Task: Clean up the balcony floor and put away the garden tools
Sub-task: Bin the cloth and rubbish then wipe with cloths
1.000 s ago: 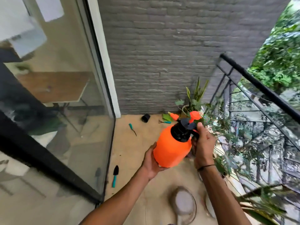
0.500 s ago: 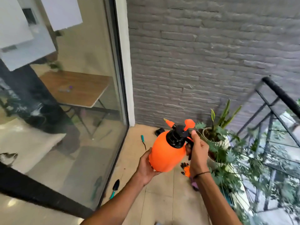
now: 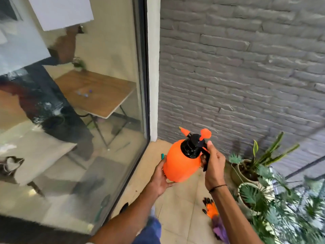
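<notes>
An orange pressure sprayer (image 3: pixel 181 162) with a black pump head is held up in front of me over the balcony floor. My left hand (image 3: pixel 159 177) cups the bottle from below and behind. My right hand (image 3: pixel 213 163) grips the black handle at the sprayer's top. A teal tool handle (image 3: pixel 162 156) pokes out behind the bottle on the floor. Orange and black gloves (image 3: pixel 210 208) lie on the tiles below my right forearm. A dark trowel blade (image 3: pixel 124 207) shows by the glass door's bottom edge.
A glass sliding door (image 3: pixel 79 120) fills the left side, a grey brick wall (image 3: pixel 237 67) stands ahead. Potted plants (image 3: pixel 249 169) crowd the right side along the railing. A purple item (image 3: pixel 219 228) lies near the gloves. Beige floor tiles (image 3: pixel 181 208) run between door and pots.
The view has swung left and up toward the door and wall. Both hands still hold the sprayer, which now sits more upright and lower in view.
</notes>
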